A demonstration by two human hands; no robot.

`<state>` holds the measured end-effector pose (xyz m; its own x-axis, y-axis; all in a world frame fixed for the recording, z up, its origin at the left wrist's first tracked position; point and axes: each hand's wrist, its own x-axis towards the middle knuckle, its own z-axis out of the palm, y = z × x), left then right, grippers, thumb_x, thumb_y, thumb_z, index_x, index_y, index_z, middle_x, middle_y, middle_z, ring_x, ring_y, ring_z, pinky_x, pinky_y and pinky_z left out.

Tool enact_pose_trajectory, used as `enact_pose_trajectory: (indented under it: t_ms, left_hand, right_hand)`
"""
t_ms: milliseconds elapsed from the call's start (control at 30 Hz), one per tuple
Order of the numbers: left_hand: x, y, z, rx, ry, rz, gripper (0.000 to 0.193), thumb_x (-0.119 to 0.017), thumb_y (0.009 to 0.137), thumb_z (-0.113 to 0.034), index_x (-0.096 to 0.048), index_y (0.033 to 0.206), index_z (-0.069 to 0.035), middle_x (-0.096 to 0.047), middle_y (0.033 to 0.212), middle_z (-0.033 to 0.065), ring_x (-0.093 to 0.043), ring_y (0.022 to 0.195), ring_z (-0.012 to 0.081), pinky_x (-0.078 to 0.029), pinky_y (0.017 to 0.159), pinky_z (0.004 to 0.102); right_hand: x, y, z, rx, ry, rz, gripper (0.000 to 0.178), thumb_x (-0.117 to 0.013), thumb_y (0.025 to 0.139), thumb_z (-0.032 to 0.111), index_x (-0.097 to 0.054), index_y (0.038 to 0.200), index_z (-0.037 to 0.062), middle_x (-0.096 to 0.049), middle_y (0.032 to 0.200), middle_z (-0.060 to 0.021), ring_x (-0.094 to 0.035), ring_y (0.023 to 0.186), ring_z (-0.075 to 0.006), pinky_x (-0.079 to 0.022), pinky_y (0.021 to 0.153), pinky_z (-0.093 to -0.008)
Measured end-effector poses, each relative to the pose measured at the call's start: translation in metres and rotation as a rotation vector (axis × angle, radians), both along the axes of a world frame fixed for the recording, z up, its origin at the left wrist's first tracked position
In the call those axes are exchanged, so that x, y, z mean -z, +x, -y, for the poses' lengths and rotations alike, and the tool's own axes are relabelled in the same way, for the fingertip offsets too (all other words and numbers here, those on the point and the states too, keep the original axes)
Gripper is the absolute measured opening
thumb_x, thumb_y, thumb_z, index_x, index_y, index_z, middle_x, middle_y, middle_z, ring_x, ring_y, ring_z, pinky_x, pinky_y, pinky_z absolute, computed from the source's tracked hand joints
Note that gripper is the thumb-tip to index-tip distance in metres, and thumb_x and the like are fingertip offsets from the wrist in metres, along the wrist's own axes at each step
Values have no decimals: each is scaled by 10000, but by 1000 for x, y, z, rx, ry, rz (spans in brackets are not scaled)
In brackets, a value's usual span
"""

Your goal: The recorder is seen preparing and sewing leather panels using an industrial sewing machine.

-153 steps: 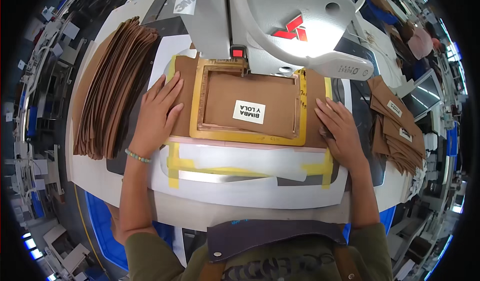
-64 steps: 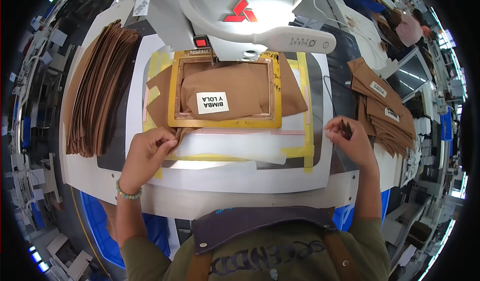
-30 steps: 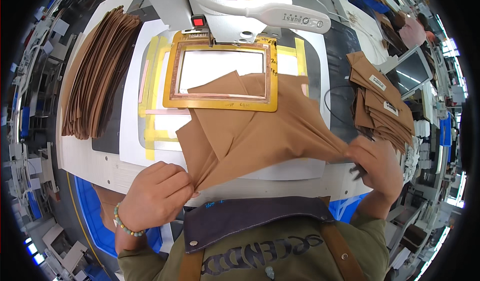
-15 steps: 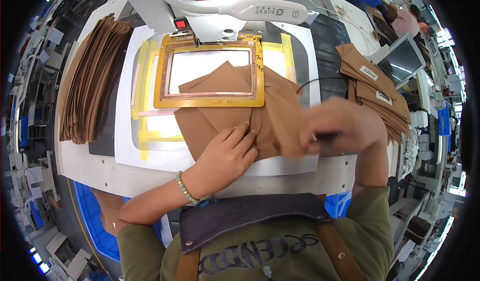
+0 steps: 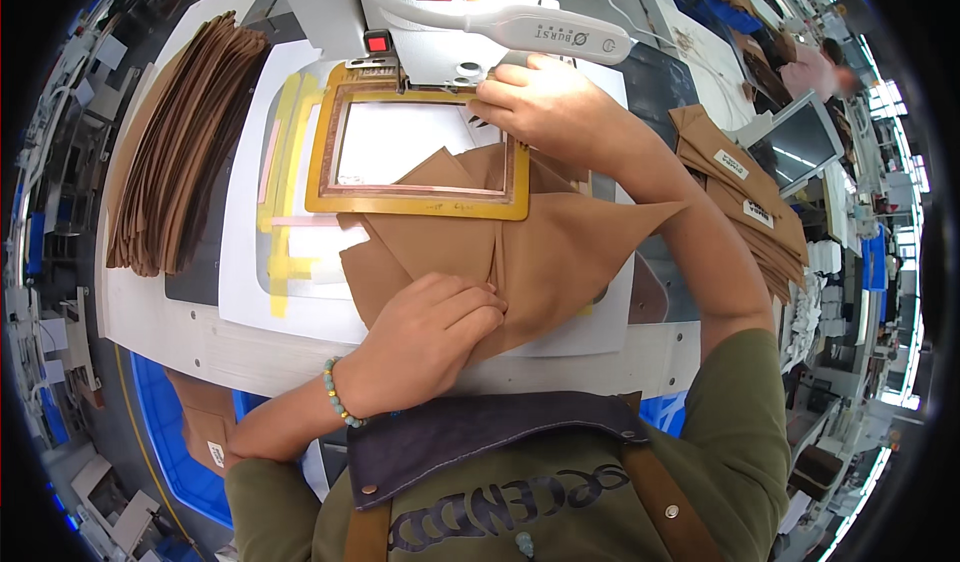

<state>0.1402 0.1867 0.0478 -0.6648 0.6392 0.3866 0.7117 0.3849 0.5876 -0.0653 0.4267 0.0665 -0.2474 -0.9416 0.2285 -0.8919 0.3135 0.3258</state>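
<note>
Workshop: cluttered workstations (image 5: 860,432) and bright strip lights (image 5: 910,252) curve around me.
Table: pale wooden tabletop (image 5: 240,347), a large white sheet (image 5: 245,297) over dark plate.
Machine: bulky light-grey machine head (image 5: 345,12) at the far side.
Stacks: folded brown pieces left (image 5: 180,152) and right (image 5: 745,192).
Cloth: creased brown fabric piece (image 5: 560,252), partly beneath the frame, spreading toward me.
Frame: yellow rectangular frame (image 5: 420,205).
Left hand (image 5: 425,332): pinching a cloth fold.
Right hand (image 5: 545,107): at the frame's far-right corner; I cannot tell its grip.
</note>
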Motion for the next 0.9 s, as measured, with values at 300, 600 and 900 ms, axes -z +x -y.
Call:
enact_pose_trajectory:
  t_ms: [300,600,900]
  left_hand:
    - [-8,-4,1,-15,74,-20,152,-758,890,11,-687,1016,-37,-774,1104,116,-749,1056,313,-581,882,413]
    - [-8,-3,6,-13,101,-21,109,-733,927,1,-682,1015,-37,-778,1116,109,-752,1069,309,-582,878,416]
    - [-16,1,6,-17,157,-1,119,-731,927,1,-731,1039,-41,-799,1138,97,-761,1098,299,-584,862,412]
  right_hand:
    - [8,2,15,104,263,83,404,-741,872,79,-724,1275,64,-671,1169,-36,-706,1111,-208,-577,928,-355]
    - [32,-1,16,26,51,180,360,-729,891,100,-726,1249,67,-705,1144,-50,-747,1062,-261,-622,815,-391]
    - [19,26,10,118,-309,333,305,-731,978,140,-721,1276,76,-733,1061,-62,-753,878,-309,-604,737,-401]
